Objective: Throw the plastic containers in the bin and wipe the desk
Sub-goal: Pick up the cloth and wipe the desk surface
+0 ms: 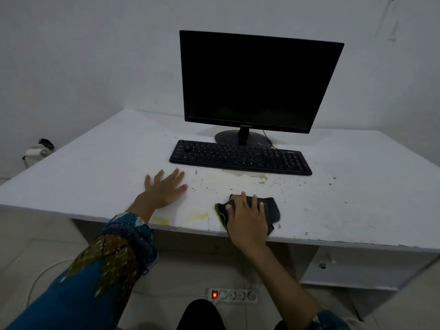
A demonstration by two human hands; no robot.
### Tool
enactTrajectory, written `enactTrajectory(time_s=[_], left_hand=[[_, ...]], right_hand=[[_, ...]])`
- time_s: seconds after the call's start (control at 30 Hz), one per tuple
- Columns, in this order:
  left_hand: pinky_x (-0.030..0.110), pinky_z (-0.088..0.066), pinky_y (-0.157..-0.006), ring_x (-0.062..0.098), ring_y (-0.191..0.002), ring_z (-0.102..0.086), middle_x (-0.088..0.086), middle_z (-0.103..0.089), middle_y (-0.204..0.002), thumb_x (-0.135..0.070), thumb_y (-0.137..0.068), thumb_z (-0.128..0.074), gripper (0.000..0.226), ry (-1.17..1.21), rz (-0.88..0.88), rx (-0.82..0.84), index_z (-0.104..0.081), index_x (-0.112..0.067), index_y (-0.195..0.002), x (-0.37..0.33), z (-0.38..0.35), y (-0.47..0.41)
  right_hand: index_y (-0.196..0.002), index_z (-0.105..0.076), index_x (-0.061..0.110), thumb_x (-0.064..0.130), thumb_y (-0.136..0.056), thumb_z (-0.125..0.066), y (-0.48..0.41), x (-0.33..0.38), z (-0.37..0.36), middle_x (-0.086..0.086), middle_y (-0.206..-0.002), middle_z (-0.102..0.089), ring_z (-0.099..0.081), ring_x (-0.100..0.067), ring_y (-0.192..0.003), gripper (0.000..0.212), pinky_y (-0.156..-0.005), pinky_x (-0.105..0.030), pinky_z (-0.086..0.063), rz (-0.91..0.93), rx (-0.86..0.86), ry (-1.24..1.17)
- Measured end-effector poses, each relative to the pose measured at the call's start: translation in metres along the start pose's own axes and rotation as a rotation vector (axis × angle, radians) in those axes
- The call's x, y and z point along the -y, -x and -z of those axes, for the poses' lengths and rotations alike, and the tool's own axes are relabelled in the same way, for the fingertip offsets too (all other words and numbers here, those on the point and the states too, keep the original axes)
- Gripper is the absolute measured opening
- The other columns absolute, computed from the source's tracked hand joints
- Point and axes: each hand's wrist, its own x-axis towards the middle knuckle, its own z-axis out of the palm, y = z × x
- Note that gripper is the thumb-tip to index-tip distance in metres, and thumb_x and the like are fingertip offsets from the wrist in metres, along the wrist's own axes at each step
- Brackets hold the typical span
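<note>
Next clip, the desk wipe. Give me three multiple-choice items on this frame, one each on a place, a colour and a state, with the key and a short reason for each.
1. Where does the cloth lie?
A. at the far left corner of the desk
B. near the desk's front edge, under the right hand
C. at the desk's back edge

2. What colour are the smears left of the cloth?
A. red
B. yellow
C. blue

3. The monitor screen is:
A. dark
B. showing a picture
C. cracked

Key: 1 B, the right hand presses on it by the front edge; 2 B, the streaks show yellow on the white top; 3 A, the screen is plain black.
</note>
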Motion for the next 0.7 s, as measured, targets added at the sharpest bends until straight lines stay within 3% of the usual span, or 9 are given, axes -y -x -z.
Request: enactTrajectory(time_s=[0.33,0.57,0.7], left_hand=[[0.054,0.009,-0.116,0.027,-0.147,0.011,-0.011,0.013,-0.159,-0.052,-0.098,-0.013,0.059,0.031,-0.023,0.003,0.006,-0.033,-0.150,-0.001,0.000,0.002],[0.054,0.010,-0.116,0.027,-0.147,0.012,-0.012,0.013,-0.158,-0.052,-0.098,-0.015,0.058,0.041,-0.012,0.014,0.005,-0.034,-0.150,0.003,0.004,0.001],[0.054,0.009,-0.116,0.027,-0.147,0.011,-0.012,0.013,-0.159,-0.052,-0.098,-0.015,0.058,0.046,-0.007,0.010,0.005,-0.034,-0.150,0.004,0.003,0.001]], right_hand=[[-0.142,-0.035,0.017,0.032,-0.103,-0.024,-0.079,0.029,-0.012,-0.007,-0.155,-0.026,-0.016,-0.027,-0.146,0.044,-0.121,-0.041,-0.008,0.072,0.016,-0.060],[-0.145,-0.031,0.014,0.031,-0.103,-0.024,-0.106,0.037,-0.010,-0.009,-0.157,-0.022,-0.013,-0.028,-0.147,0.046,-0.120,-0.038,-0.008,0.049,0.071,-0.120],[-0.138,-0.043,0.015,0.032,-0.101,-0.033,-0.090,0.032,-0.004,-0.008,-0.145,-0.041,-0.032,-0.026,-0.136,0.041,-0.115,-0.037,-0.022,0.061,0.022,-0.175]])
